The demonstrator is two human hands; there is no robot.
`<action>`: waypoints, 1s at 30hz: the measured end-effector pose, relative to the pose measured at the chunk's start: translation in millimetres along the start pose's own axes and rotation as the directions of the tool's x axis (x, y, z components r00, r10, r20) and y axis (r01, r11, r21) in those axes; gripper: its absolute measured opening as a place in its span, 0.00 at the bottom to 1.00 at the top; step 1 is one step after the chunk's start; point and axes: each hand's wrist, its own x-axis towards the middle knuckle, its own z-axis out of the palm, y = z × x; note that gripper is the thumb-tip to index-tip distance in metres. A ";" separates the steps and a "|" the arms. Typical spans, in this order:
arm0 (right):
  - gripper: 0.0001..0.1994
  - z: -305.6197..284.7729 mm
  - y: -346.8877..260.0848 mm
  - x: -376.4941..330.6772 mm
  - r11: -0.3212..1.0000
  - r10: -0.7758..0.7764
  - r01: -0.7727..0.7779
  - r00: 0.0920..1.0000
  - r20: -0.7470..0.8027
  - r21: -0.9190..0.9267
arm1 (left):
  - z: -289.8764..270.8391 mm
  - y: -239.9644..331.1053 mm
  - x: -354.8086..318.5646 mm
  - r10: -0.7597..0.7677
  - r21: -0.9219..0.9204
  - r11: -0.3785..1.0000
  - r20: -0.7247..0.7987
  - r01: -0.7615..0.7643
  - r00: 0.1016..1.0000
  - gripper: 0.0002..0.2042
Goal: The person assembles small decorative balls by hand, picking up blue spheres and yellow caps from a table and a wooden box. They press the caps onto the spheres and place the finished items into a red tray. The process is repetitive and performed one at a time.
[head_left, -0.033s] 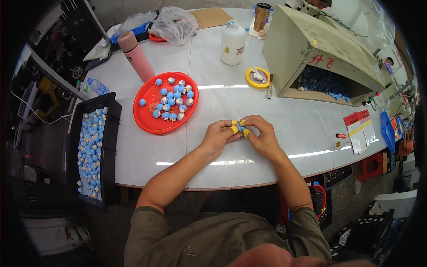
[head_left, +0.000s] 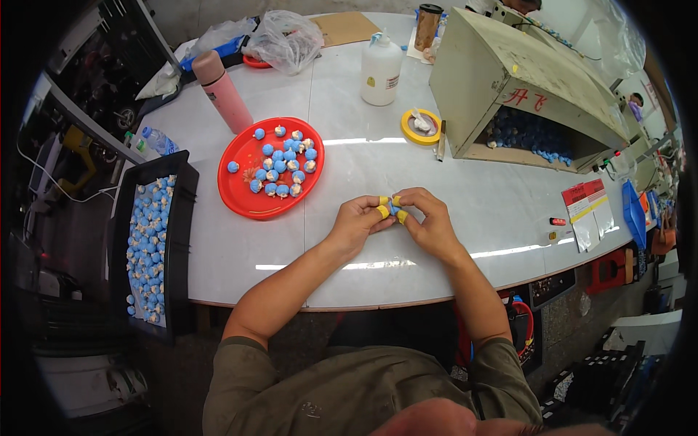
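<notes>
left hand (head_left: 358,219) and right hand (head_left: 425,216) pinch one small blue ball (head_left: 392,208) together, yellow-taped fingertips (head_left: 382,211) tight on it, just over the white desk (head_left: 349,156) | risk: ball may slip and roll off the edge | risk: an elbow may bump the red plate (head_left: 251,203) of balls

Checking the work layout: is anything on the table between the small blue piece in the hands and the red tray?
Nothing visible: bare white table lies between the blue piece, held by both hands, and the red tray.
</notes>
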 end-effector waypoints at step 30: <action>0.11 0.5 -0.9 -2.0 0.988 0.149 -0.147 0.988 -0.033 0.047 | -0.1 -4.0 -0.8 0.053 0.031 0.998 0.022 -0.053 0.998 0.09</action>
